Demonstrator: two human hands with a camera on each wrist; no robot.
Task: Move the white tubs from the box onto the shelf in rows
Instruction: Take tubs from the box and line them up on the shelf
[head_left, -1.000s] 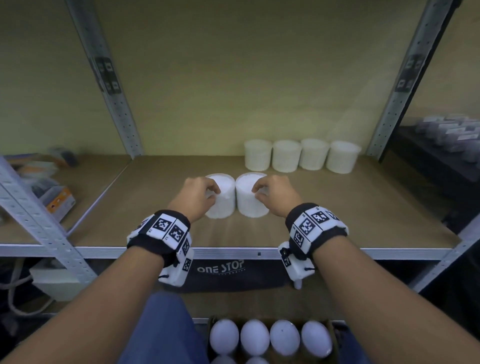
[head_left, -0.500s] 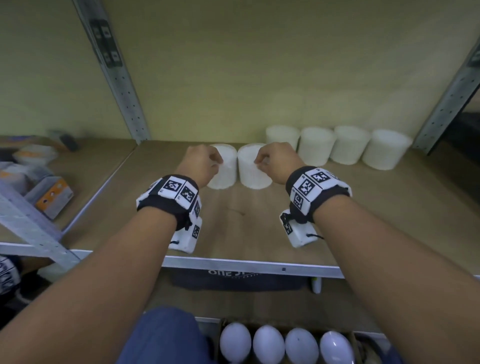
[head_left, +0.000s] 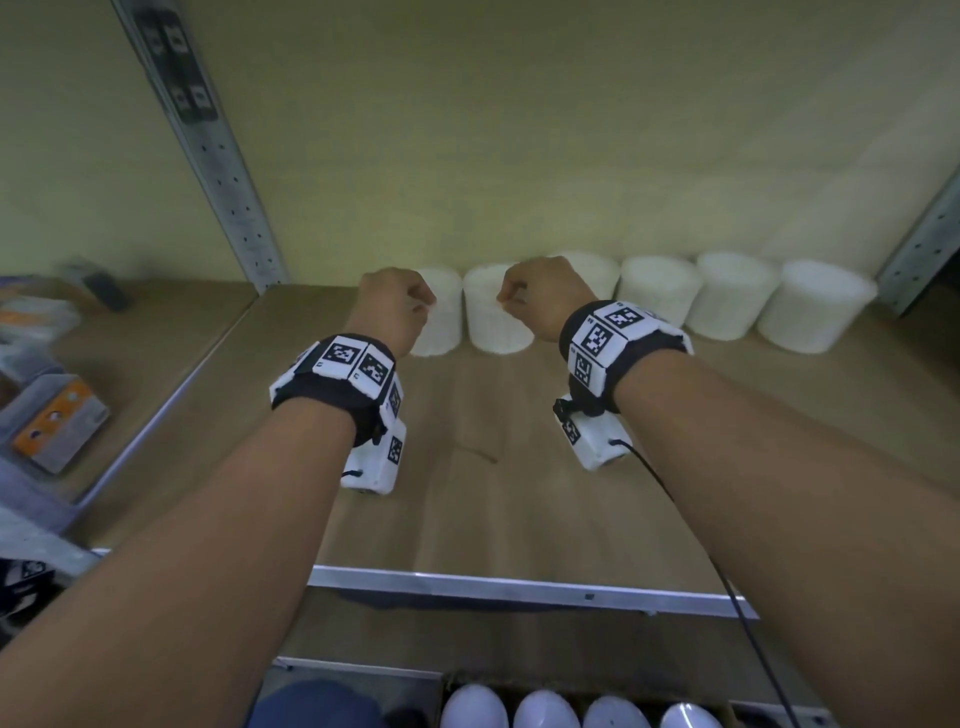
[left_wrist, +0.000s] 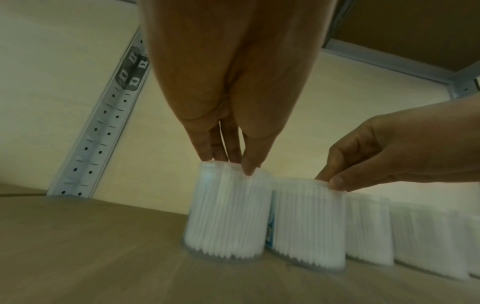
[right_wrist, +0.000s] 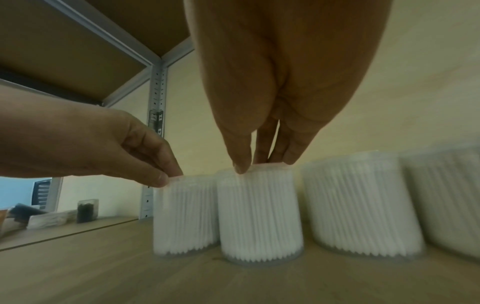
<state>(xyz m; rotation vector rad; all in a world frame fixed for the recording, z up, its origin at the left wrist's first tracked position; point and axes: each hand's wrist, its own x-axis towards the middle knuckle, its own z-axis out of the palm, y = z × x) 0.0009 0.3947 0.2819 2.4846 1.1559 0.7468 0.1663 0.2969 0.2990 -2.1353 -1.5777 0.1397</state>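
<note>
Two white tubs of cotton buds stand side by side on the brown shelf board (head_left: 467, 499), close to the back wall. My left hand (head_left: 397, 306) (left_wrist: 228, 164) pinches the top rim of the left tub (head_left: 441, 317) (left_wrist: 226, 211) (right_wrist: 184, 216). My right hand (head_left: 540, 296) (right_wrist: 259, 164) pinches the top rim of the right tub (head_left: 496, 317) (left_wrist: 306, 222) (right_wrist: 259, 216). To their right a row of white tubs (head_left: 732, 296) (right_wrist: 361, 205) lines the wall; my right hand partly hides the nearest one. The box (head_left: 571, 691) below holds more tubs (head_left: 472, 706).
A perforated metal upright (head_left: 208, 145) stands at the back left, another (head_left: 924, 244) at the back right. A metal rail (head_left: 519, 587) edges the shelf front. The neighbouring left shelf holds a grey and orange box (head_left: 57, 421). An upper shelf (right_wrist: 78, 51) hangs overhead.
Both hands have moved the two tubs from the middle of the shelf back towards the wall, now in line with the row there. The head camera has moved closer.
</note>
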